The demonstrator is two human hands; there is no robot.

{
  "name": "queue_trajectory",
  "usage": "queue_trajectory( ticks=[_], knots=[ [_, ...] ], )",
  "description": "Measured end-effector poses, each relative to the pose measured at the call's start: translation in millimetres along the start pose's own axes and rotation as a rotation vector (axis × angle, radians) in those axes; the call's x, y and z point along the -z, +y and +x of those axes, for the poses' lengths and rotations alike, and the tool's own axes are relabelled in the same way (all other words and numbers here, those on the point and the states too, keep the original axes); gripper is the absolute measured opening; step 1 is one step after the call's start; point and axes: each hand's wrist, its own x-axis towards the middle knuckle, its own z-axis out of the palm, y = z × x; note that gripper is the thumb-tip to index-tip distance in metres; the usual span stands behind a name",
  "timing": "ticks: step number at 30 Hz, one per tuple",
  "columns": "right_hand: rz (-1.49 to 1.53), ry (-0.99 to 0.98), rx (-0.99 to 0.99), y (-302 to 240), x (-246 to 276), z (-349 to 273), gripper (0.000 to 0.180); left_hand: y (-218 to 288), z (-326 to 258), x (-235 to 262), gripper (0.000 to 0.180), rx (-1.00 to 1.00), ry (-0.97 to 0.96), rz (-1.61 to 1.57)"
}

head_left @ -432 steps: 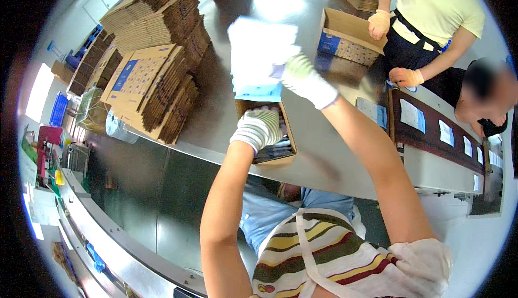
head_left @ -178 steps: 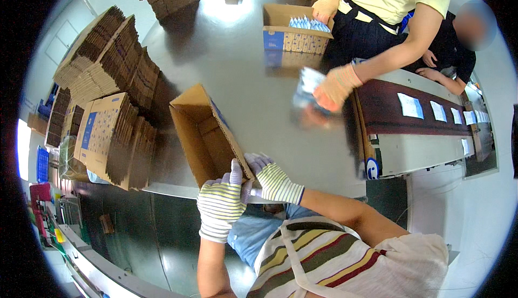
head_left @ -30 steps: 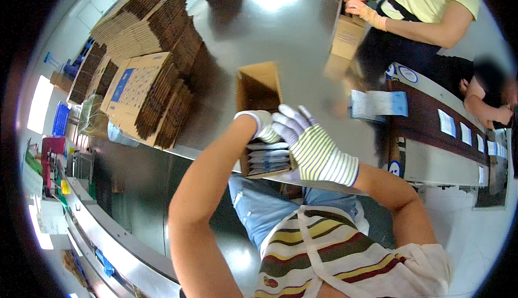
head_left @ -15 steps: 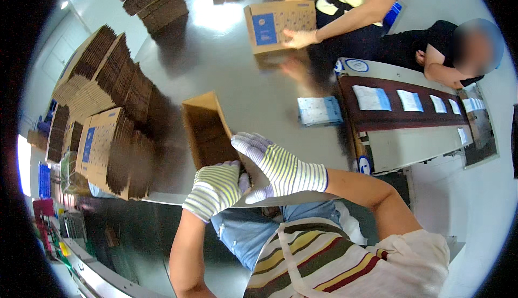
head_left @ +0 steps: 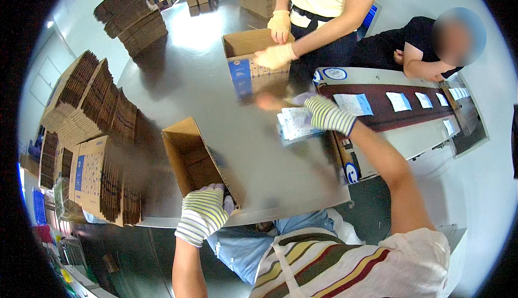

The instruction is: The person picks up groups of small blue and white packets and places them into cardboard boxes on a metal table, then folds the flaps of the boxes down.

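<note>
The left hand (head_left: pixel 204 211) held the open box (head_left: pixel 195 160) at the bench's (head_left: pixel 194 90) near edge while the right hand (head_left: pixel 318 112) gripped packets (head_left: pixel 294 125) that might slip out.

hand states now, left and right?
Left hand: closed on the near edge of the open cardboard box.
Right hand: on the stack of white packets on the table; grip cannot be told.
</note>
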Motion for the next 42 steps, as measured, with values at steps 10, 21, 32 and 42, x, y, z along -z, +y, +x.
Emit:
queue_trajectory(
  ticks=[10, 21, 32, 42],
  knots=[
    [0.055, -0.622, -0.080, 61.4, 20.3, 61.0, 0.061, -0.6, -0.5, 0.9, 0.028, 0.005, 0.014, -0.049],
    [-0.141, -0.462, 0.102, -62.3, -42.5, 16.3, 0.082, -9.1, -5.9, -8.1, 0.027, 0.012, 0.040, -0.033],
    [1.349, 0.149, 0.252, -205.5, 43.4, 60.7, 0.059, -8.0, -10.7, -5.1, 0.033, 0.036, 0.026, -0.030],
    [0.142, 0.028, 0.377, -255.2, -10.4, 105.7, 0.067, -19.3, -18.9, -9.0, 0.033, 0.078, 0.020, -0.127]
  ],
)
